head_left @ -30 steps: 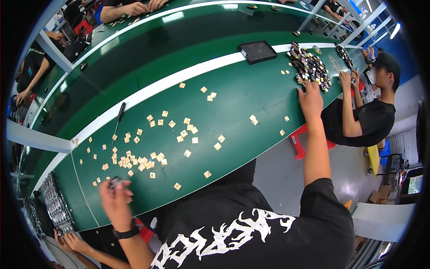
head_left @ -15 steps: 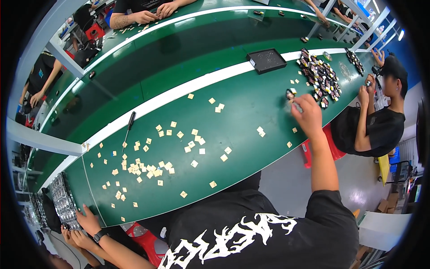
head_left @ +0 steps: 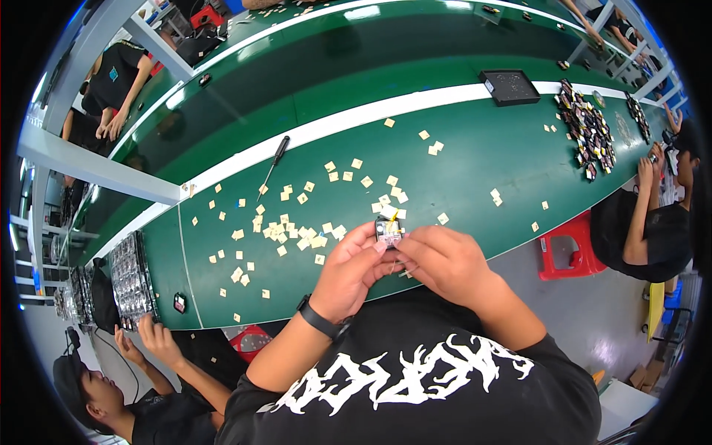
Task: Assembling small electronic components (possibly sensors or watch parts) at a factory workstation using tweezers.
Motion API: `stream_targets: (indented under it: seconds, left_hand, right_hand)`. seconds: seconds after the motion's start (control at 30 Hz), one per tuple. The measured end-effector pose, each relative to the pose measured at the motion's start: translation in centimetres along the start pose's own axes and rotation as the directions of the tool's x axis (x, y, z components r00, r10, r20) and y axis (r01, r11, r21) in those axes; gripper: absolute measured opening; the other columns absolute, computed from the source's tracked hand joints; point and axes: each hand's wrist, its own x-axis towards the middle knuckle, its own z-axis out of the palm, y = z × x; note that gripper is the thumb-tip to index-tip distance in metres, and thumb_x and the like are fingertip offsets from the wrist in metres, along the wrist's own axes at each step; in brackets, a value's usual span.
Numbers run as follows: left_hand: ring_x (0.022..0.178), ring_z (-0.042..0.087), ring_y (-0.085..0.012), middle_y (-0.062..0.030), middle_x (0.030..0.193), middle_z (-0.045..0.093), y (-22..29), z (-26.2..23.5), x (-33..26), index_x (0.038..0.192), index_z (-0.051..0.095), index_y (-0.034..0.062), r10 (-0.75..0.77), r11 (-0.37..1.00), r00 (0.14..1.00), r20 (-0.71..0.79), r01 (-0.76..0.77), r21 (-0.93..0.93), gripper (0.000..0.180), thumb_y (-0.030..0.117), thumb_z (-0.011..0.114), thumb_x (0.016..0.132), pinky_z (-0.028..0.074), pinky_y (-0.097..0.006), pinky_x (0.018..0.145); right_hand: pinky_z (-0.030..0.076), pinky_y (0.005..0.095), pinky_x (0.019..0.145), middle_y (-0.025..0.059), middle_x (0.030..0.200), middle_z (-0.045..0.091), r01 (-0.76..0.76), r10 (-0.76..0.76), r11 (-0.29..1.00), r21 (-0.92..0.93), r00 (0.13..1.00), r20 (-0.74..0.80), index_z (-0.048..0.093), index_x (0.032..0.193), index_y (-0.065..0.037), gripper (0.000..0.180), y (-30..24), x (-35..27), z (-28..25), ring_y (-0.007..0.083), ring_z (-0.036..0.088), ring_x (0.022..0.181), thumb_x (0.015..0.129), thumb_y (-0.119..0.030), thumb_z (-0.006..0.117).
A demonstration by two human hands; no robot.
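Observation:
In front of my body I hold a small black boxy electronic device [head_left: 387, 230] with a pale label and a yellow strip on top. My left hand [head_left: 350, 263], with a dark band on its wrist, grips it from the left, thumb over its near edge. My right hand [head_left: 450, 263] is closed in a pinch at its right edge; its fingertips partly hide that side. Many small cream paper squares [head_left: 282, 231] lie scattered over the green table around and beyond my hands.
A large pile of similar black devices [head_left: 589, 133] lies at the right. Behind it stands a shallow black tray [head_left: 512, 87]. A screwdriver [head_left: 274, 167] lies at the back left. One lone device [head_left: 179, 302] sits near a black compartment tray [head_left: 133, 274]. Co-workers sit at both sides.
My right hand has come left from beside the pile with a device. My left hand has moved right from the table's left end, and both hands now meet at the device. The view has shifted.

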Motion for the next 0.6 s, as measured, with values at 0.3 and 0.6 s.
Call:
stream_targets:
  seconds: [0.3, 0.6]
  left_hand:
    - [0.076, 0.063, -0.0105, -0.0095, 0.103, 0.067, -1.0, -1.8, -0.6, 0.132, 0.049, -0.0023, 0.184, 0.88, 0.96, -0.21, -0.065, 0.471, 0.036, 0.004, 0.059, 0.099, 0.052, -0.024, 0.066]
    - [0.066, 0.06, -0.0074, -0.0043, 0.09, 0.066, -1.8, -2.7, 0.1, 0.122, 0.058, -0.0044, 0.382, 0.586, 0.916, -0.124, -0.137, 0.799, 0.026, 0.001, 0.06, 0.096, 0.049, -0.022, 0.06]
  right_hand:
    - [0.052, 0.0383, 0.073, 0.0165, 0.091, 0.064, -0.49, 0.469, 0.795, 0.358, 0.87, 0.15, 0.058, 0.124, 0.0, 0.026, -1.9, -1.7, -1.2, 0.0344, 0.065, 0.08, 0.1, -0.01, 0.058]
    - [0.049, 0.0454, 0.065, 0.0169, 0.082, 0.063, -0.525, 0.483, 0.823, 0.215, 0.847, 0.219, 0.059, 0.101, -0.001, 0.011, -1.7, -0.3, 0.3, 0.038, 0.064, 0.074, 0.097, -0.011, 0.06]
